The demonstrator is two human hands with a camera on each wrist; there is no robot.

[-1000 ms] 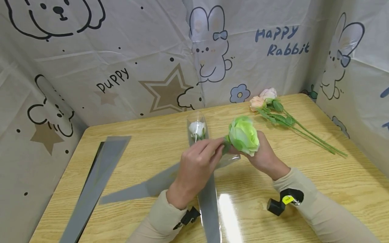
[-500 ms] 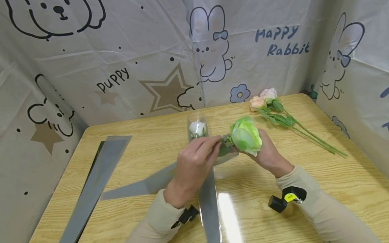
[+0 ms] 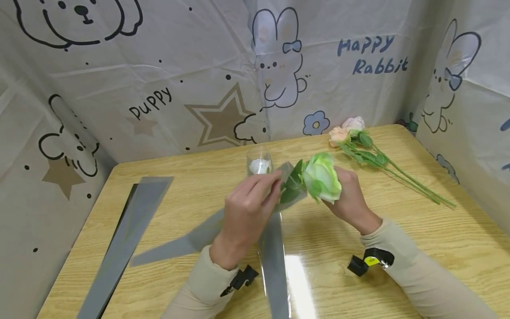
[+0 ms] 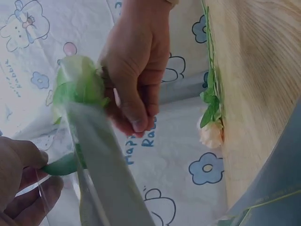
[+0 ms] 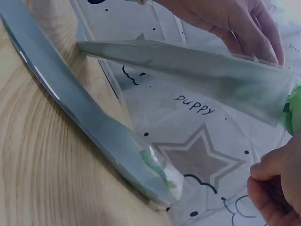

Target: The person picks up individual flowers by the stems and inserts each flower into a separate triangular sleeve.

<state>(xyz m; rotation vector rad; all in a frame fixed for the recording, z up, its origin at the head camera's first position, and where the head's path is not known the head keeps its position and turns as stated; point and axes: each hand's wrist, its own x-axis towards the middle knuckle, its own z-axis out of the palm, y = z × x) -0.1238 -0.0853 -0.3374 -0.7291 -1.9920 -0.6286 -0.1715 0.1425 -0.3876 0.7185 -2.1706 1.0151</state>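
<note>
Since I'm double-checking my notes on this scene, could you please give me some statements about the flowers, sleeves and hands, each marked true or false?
1. The green flower pokes out of the open end of the held sleeve. True.
2. The white flower lies unwrapped. False: the white flower is inside a sleeve lying on the table.
3. The left hand pinches the held sleeve near its open end. True.
4. The right hand holds the white flower. False: the right hand is beside the green flower's head.
5. The pink and peach flowers stand in a vase. False: the pink flower and peach flower lie on the table.
</note>
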